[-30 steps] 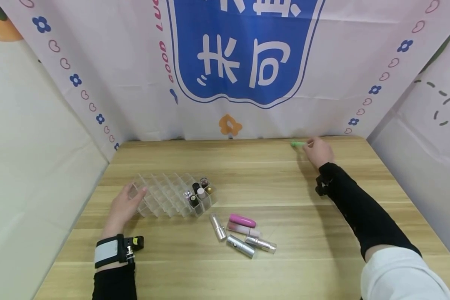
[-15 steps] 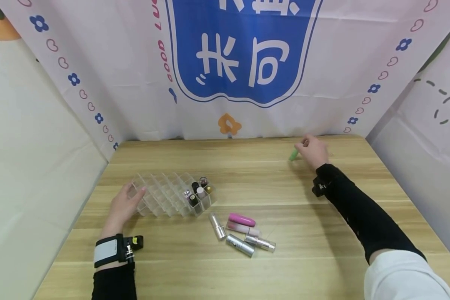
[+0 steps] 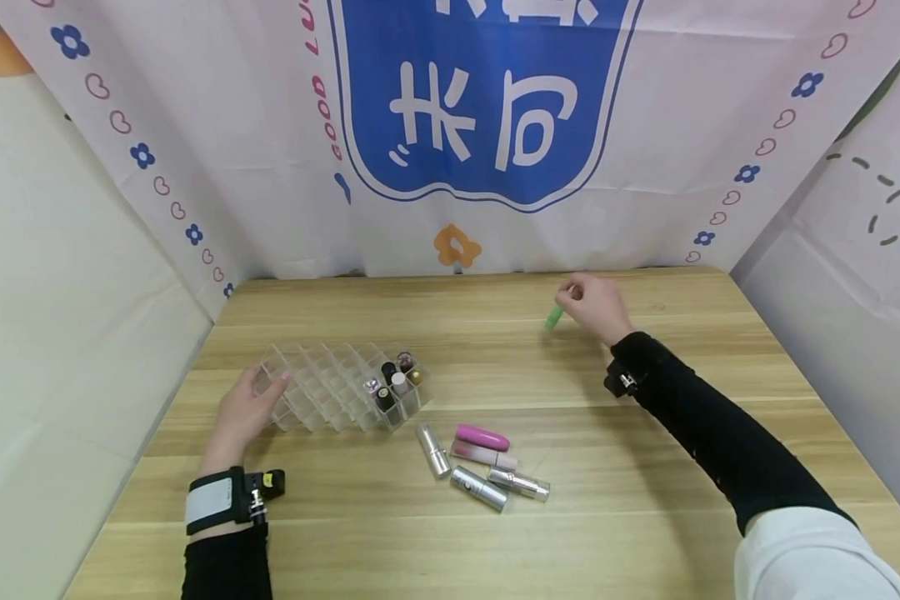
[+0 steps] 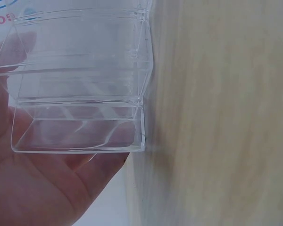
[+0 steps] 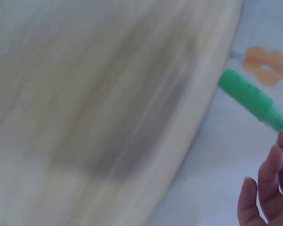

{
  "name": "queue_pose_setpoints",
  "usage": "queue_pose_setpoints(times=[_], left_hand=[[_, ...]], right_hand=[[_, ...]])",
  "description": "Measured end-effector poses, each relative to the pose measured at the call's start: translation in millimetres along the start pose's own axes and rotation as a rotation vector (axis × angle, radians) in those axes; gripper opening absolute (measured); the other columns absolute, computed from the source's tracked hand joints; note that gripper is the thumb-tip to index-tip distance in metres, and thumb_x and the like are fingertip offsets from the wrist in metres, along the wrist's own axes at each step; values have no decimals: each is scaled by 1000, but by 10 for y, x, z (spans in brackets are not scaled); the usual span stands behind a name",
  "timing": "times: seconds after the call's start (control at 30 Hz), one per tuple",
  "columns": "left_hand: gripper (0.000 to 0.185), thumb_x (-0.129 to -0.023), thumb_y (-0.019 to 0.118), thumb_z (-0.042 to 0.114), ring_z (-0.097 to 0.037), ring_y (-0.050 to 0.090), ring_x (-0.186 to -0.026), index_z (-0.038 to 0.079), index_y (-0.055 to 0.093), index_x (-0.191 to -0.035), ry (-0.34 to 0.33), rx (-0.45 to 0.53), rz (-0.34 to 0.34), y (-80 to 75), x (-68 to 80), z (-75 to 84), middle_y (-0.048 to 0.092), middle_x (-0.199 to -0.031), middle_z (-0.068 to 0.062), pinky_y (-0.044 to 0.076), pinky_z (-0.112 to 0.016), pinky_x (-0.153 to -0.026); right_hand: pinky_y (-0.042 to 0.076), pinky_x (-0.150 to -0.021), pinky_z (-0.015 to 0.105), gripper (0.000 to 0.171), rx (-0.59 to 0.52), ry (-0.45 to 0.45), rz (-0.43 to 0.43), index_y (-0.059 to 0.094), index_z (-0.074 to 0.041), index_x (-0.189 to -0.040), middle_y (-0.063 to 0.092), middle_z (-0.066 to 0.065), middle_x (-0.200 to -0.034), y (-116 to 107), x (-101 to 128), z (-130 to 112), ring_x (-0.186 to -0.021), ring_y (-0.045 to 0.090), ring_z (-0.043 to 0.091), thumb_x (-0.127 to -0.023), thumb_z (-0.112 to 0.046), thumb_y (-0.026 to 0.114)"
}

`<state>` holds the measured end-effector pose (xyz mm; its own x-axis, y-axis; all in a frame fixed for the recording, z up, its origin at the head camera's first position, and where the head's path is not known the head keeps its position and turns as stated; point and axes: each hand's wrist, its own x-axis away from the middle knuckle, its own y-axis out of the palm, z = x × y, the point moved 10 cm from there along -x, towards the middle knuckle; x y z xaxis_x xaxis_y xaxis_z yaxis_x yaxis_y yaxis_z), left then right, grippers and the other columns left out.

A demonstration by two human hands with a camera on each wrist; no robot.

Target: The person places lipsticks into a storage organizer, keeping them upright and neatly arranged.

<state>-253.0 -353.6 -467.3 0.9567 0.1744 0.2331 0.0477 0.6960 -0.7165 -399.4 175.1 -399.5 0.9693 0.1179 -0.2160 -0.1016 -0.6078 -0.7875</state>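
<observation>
My right hand (image 3: 596, 307) pinches a small green tube (image 3: 553, 317) above the far right part of the wooden table (image 3: 645, 467); the right wrist view shows the green tube (image 5: 252, 100) sticking out past my fingertips (image 5: 273, 165). My left hand (image 3: 246, 410) rests against the left end of a clear plastic grid organizer (image 3: 337, 387); through the organizer wall (image 4: 80, 108) my palm (image 4: 47, 188) shows in the left wrist view. Several lipsticks (image 3: 393, 382) stand in the organizer's right-hand cells.
Loose cosmetics lie in front of the organizer: a silver lipstick (image 3: 433, 450), a pink tube (image 3: 482, 437), a pale pink gloss (image 3: 483, 455), another silver tube (image 3: 479, 488) and a clear-capped one (image 3: 520, 483). A printed cloth backdrop (image 3: 487, 125) closes off the table's far edge.
My right hand has lifted the green tube from the far right edge and carried it left and nearer. The left hand and organizer have stayed put.
</observation>
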Motion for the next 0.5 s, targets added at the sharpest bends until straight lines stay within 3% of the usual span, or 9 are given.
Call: queue_pose_setpoints(times=[0.5], left_hand=[[92, -98, 34, 64, -58, 19, -142, -1, 5, -156, -2, -3, -7, 3, 7, 19, 14, -158, -35, 24, -71, -111]], right_hand=[[41, -57, 27, 18, -78, -193, -93, 72, -10, -92, 65, 2, -70, 177, 192, -953, -59, 51, 15, -92, -26, 63]])
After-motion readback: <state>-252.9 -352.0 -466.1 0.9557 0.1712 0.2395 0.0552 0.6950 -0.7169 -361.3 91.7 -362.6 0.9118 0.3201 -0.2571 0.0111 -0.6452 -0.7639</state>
